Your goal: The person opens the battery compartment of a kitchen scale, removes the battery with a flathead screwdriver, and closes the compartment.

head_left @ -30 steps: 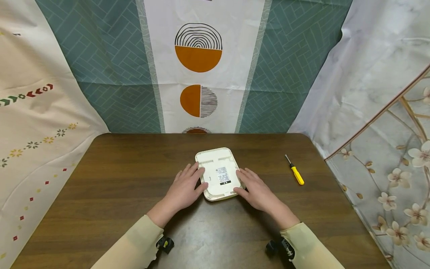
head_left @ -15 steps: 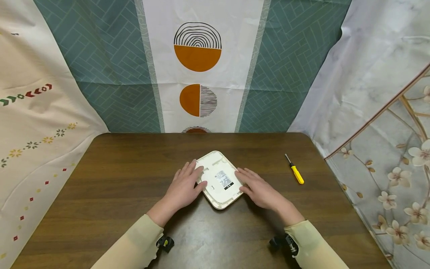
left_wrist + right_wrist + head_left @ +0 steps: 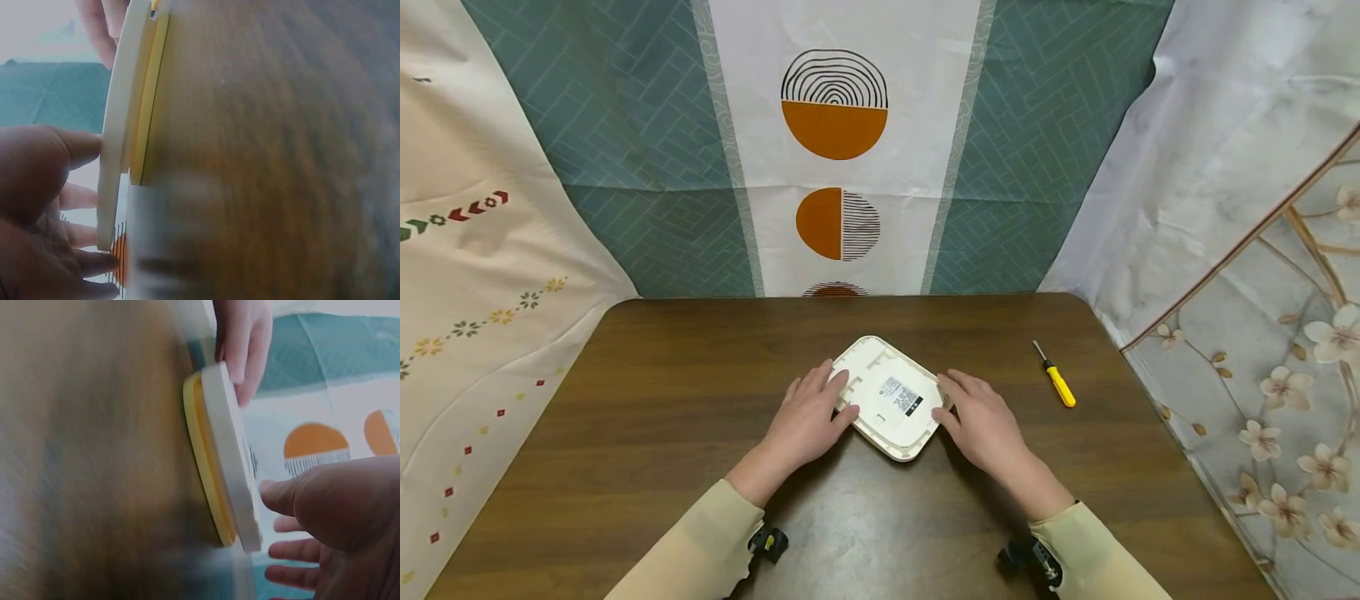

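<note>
A flat, rounded-square white plastic device [image 3: 880, 396] lies on the table, its printed label [image 3: 901, 396] facing up. From the side it shows a white upper slab and a thinner yellow layer [image 3: 150, 100] beneath. What kind of device it is cannot be told. Beside its left edge, my left hand [image 3: 805, 421] lies with thumb and fingers spread, the fingertips resting on the rim. On the opposite side my right hand [image 3: 988, 425] touches the edge with extended fingers and thumb. Both wrist views show each thumb at the white slab's side.
Right of the device lies a screwdriver [image 3: 1060, 387] with a yellow handle, its tip pointing away from me. The brown wooden table [image 3: 662, 400] ends at patterned cloths hanging behind it and on both sides.
Between the hands, the white device has turned counterclockwise, its label swinging with it. My right hand has shifted slightly along the edge; the left hand has barely moved.
</note>
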`<act>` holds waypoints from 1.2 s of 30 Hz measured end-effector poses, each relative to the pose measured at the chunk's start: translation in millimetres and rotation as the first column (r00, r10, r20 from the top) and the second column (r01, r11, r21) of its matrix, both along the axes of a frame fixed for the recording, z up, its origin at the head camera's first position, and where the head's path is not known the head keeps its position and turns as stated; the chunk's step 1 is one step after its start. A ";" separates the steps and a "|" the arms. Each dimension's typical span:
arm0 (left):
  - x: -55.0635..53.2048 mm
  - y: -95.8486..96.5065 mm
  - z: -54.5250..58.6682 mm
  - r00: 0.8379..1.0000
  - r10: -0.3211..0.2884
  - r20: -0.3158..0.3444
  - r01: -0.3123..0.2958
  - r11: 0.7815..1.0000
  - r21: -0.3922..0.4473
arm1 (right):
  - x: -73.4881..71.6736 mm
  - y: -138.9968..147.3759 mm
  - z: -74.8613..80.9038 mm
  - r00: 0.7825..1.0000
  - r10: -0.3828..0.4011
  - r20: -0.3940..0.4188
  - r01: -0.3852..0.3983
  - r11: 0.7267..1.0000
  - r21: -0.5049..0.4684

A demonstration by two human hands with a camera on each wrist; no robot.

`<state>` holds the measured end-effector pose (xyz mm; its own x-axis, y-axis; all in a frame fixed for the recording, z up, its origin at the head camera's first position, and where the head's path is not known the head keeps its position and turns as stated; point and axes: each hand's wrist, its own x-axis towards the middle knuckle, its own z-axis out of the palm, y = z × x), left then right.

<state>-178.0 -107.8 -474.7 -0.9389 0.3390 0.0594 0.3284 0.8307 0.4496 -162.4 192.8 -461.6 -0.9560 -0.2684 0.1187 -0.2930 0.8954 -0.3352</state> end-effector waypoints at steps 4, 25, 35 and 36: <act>0.7 0.4 1.3 1.000 -0.008 -0.012 0.008 1.000 -0.006 | 13.6 -6.1 1.4 1.000 -0.010 -0.028 0.011 0.999 0.037; 6.7 6.1 1.3 0.998 0.010 -0.064 -0.014 0.998 -0.064 | 15.2 -14.7 0.3 0.998 0.039 0.051 -0.043 0.997 0.067; 7.7 7.8 2.6 0.998 0.007 -0.062 -0.012 0.996 -0.092 | -7.6 -9.0 -3.9 0.991 0.051 0.123 -0.057 0.997 0.047; 7.6 7.7 2.5 0.998 0.007 -0.065 -0.013 0.996 -0.092 | -10.1 -8.1 -3.8 0.990 0.056 0.129 -0.063 0.997 0.047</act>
